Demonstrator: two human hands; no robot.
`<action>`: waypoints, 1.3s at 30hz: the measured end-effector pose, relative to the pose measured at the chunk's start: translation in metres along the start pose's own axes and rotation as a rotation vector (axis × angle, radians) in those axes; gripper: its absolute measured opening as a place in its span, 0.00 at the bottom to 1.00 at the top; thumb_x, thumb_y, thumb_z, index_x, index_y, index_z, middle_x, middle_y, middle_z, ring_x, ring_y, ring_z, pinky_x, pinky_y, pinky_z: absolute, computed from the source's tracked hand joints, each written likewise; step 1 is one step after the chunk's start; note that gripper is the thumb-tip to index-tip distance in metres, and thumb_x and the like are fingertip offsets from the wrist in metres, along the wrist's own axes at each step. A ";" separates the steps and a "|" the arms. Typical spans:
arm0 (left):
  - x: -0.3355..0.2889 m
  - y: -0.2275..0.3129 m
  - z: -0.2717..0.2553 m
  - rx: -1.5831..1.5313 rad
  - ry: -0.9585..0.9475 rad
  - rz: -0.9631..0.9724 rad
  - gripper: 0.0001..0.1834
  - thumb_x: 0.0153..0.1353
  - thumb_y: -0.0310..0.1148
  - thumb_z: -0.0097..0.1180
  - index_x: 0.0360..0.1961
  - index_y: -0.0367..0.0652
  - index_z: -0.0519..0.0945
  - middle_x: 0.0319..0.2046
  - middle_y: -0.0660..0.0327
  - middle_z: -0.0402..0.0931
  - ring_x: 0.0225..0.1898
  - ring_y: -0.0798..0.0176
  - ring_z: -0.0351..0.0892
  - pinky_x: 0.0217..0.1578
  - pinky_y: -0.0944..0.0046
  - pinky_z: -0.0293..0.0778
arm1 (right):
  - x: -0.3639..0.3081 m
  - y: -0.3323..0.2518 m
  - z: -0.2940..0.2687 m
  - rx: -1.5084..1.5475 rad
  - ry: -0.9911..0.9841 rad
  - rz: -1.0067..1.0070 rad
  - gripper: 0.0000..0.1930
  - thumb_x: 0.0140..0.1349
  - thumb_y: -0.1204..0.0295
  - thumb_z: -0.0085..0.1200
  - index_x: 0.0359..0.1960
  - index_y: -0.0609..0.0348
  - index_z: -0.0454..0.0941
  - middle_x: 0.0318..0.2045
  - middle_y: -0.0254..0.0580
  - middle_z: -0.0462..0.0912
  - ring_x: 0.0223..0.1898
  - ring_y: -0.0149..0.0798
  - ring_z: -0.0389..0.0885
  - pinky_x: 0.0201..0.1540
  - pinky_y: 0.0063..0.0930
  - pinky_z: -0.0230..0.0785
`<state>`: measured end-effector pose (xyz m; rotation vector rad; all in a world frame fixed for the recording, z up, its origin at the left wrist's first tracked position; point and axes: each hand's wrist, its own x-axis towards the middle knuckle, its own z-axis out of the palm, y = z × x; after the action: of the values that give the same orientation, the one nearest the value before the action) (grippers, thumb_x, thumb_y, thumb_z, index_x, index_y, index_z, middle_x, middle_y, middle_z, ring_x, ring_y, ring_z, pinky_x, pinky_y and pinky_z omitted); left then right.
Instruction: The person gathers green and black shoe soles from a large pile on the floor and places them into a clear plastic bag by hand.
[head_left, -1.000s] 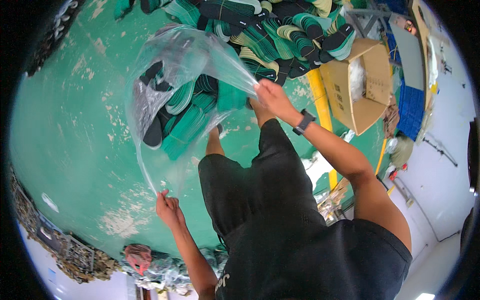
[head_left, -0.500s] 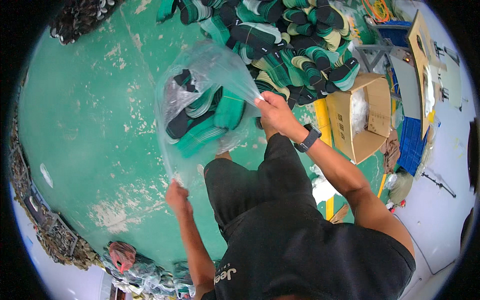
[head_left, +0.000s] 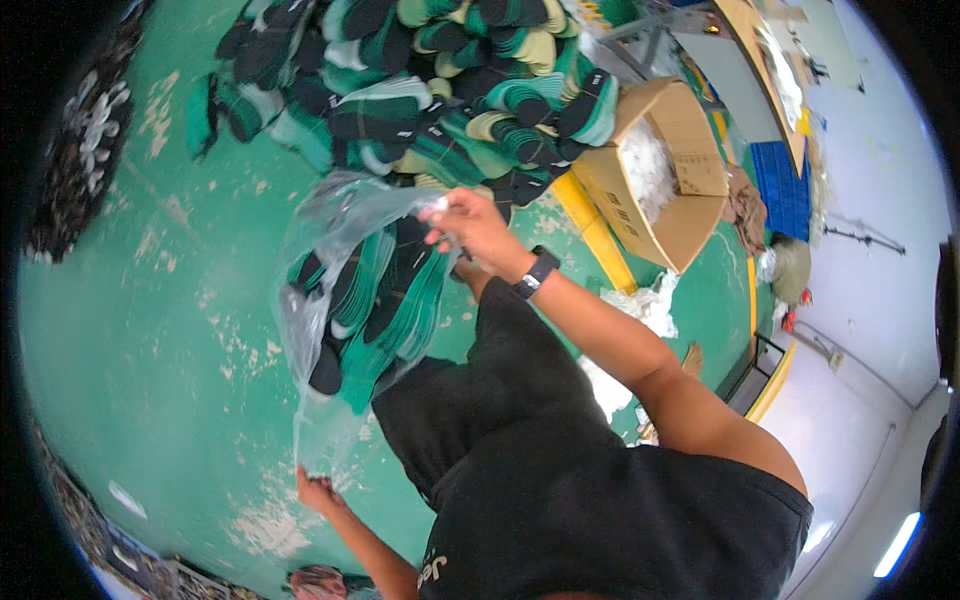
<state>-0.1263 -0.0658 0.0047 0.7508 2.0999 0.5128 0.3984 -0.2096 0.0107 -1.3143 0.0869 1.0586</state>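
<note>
A clear plastic bag (head_left: 350, 208) hangs over the floor in front of my legs, its mouth stretched between my hands. My right hand (head_left: 475, 232) is closed on the upper right of its rim, with a dark watch (head_left: 538, 272) on that wrist. Lower left, my left hand (head_left: 318, 492) pinches the opposite edge of the bag. Inside lie several bundles of what look like green and black socks (head_left: 365, 290), seen through the film and the opening. More such bundles, some with cream parts, form a big pile (head_left: 400, 110) just beyond the bag.
A cardboard box (head_left: 690, 228) holding white crumpled material stands right of the pile, beside a yellow floor stripe (head_left: 595, 235). White plastic sheeting (head_left: 650, 305) lies near my right forearm. A dark heap (head_left: 85, 150) sits far left. Blue crates (head_left: 780, 190) are at the right.
My view has turned, so the pile and box appear farther left. Both hands still hold the bag's rim; the bundles inside now look more upright and spread out.
</note>
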 end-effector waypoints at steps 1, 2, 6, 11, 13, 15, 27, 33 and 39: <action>0.001 0.003 0.000 -0.001 -0.023 0.040 0.18 0.60 0.38 0.53 0.18 0.40 0.67 0.10 0.67 0.55 0.10 0.70 0.53 0.12 0.67 0.53 | 0.008 -0.001 -0.008 0.020 -0.033 -0.019 0.06 0.60 0.74 0.53 0.34 0.63 0.71 0.32 0.41 0.80 0.26 0.30 0.79 0.27 0.20 0.71; 0.000 0.009 0.001 0.009 -0.047 0.078 0.19 0.61 0.40 0.53 0.18 0.40 0.67 0.10 0.66 0.55 0.10 0.70 0.53 0.12 0.67 0.52 | 0.014 0.000 -0.021 -0.020 -0.074 -0.067 0.06 0.60 0.74 0.52 0.34 0.64 0.73 0.31 0.41 0.80 0.27 0.30 0.79 0.30 0.21 0.72; -0.006 0.015 0.010 0.180 0.124 0.062 0.25 0.62 0.49 0.49 0.16 0.42 0.65 0.10 0.67 0.53 0.09 0.70 0.51 0.10 0.66 0.50 | 0.040 -0.009 -0.100 0.068 0.002 -0.029 0.06 0.61 0.73 0.51 0.33 0.65 0.74 0.30 0.40 0.79 0.29 0.31 0.80 0.32 0.23 0.74; -0.007 0.012 0.007 0.239 0.083 -0.065 0.18 0.64 0.44 0.48 0.30 0.38 0.71 0.15 0.67 0.56 0.15 0.68 0.56 0.15 0.64 0.56 | 0.125 0.073 -0.290 -0.791 0.490 -0.210 0.09 0.54 0.69 0.56 0.32 0.63 0.75 0.32 0.46 0.80 0.32 0.45 0.80 0.35 0.35 0.73; -0.035 0.015 0.025 0.303 0.036 -0.062 0.16 0.63 0.43 0.49 0.33 0.37 0.73 0.17 0.66 0.62 0.17 0.67 0.60 0.17 0.65 0.60 | 0.151 0.067 -0.353 -1.146 0.605 -0.259 0.14 0.49 0.68 0.57 0.35 0.64 0.73 0.36 0.54 0.77 0.40 0.53 0.75 0.43 0.44 0.68; -0.039 0.008 0.038 0.409 0.035 -0.025 0.16 0.63 0.43 0.49 0.33 0.37 0.73 0.17 0.66 0.63 0.18 0.67 0.60 0.18 0.66 0.61 | 0.175 0.066 -0.409 -1.324 0.874 -0.252 0.22 0.47 0.66 0.59 0.41 0.67 0.68 0.41 0.58 0.73 0.47 0.57 0.69 0.49 0.47 0.62; -0.088 0.018 0.063 0.454 0.049 -0.099 0.25 0.66 0.50 0.42 0.18 0.42 0.68 0.15 0.59 0.71 0.17 0.63 0.71 0.20 0.65 0.71 | 0.271 -0.008 -0.599 -1.232 0.882 0.402 0.67 0.31 0.24 0.53 0.50 0.89 0.53 0.41 0.70 0.73 0.43 0.56 0.75 0.46 0.45 0.69; -0.087 -0.013 0.000 0.705 0.142 -0.048 0.21 0.62 0.46 0.51 0.26 0.35 0.73 0.21 0.53 0.73 0.25 0.54 0.76 0.28 0.57 0.73 | 0.298 -0.001 -0.561 -0.858 0.746 0.259 0.41 0.45 0.49 0.64 0.52 0.73 0.69 0.51 0.50 0.75 0.50 0.40 0.75 0.54 0.31 0.64; -0.083 0.056 0.147 1.402 -0.022 1.133 0.38 0.43 0.37 0.67 0.56 0.39 0.66 0.58 0.43 0.59 0.58 0.39 0.59 0.55 0.46 0.57 | 0.246 0.003 -0.541 -0.712 0.748 0.147 0.38 0.40 0.52 0.69 0.46 0.74 0.76 0.46 0.46 0.78 0.47 0.37 0.74 0.52 0.29 0.64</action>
<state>0.0517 -0.0661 0.0010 2.7056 1.5626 -0.5782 0.8010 -0.5056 -0.3118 -2.3391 0.3978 0.6744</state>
